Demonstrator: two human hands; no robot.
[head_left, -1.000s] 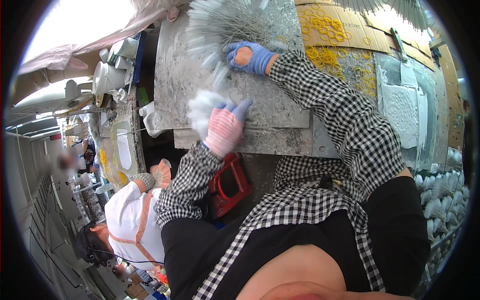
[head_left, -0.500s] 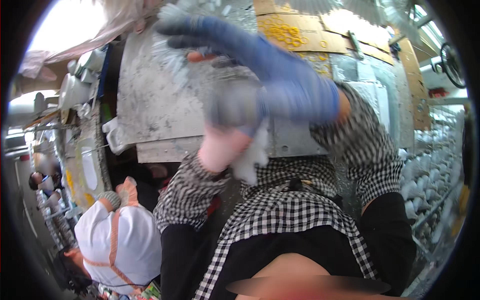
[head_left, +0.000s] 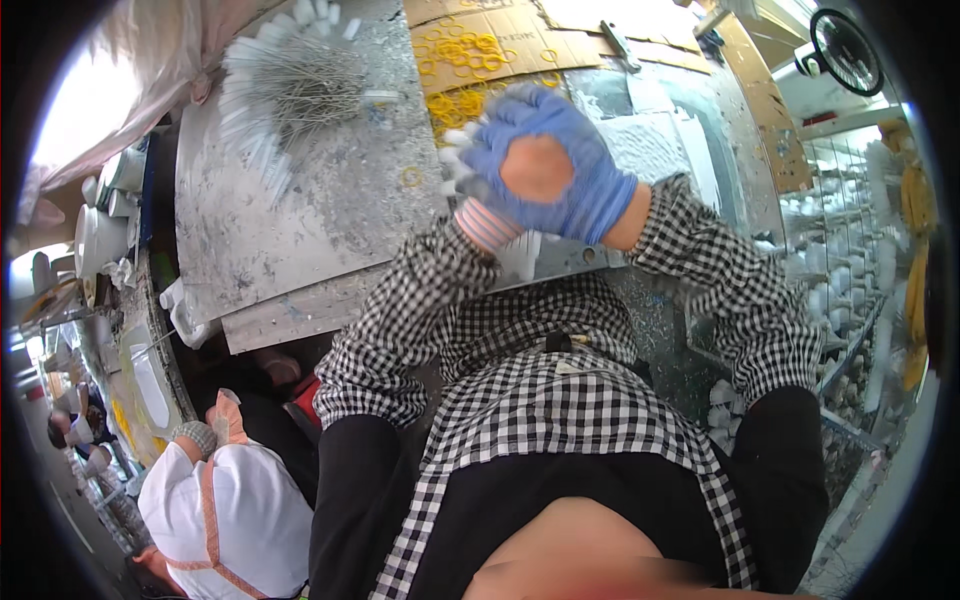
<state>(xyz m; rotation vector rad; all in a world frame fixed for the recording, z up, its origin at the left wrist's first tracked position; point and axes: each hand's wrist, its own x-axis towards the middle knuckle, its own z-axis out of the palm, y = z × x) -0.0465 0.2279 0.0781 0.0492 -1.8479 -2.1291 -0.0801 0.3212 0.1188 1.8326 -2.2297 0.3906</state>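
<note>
Both my hands are pressed together over the near right part of the grey work board (head_left: 330,225). My right hand (head_left: 545,165), in a blue glove with a round opening on its back, is closed over the left. Beneath it my left hand (head_left: 487,225) is mostly hidden; only its pink-and-white striped cuff shows plainly. White tips of a bundle of white-tipped rods (head_left: 456,150) poke out beside the fingers, where both hands seem to grip it. Left of them lies a fanned heap of thin metal rods with white ends (head_left: 300,95). Yellow rubber rings (head_left: 460,50) lie beyond my hands.
Cardboard (head_left: 560,50) covers the far part of the board, with a dark-handled tool (head_left: 620,45) on it. A white textured slab (head_left: 650,145) lies at right. Racks of white pieces (head_left: 840,270) and a fan (head_left: 846,52) stand further right. A co-worker in white (head_left: 235,510) sits at lower left.
My right hand has come down from its reach to the left and closed over my left hand. The view has shifted, bringing the rod heap into sight.
</note>
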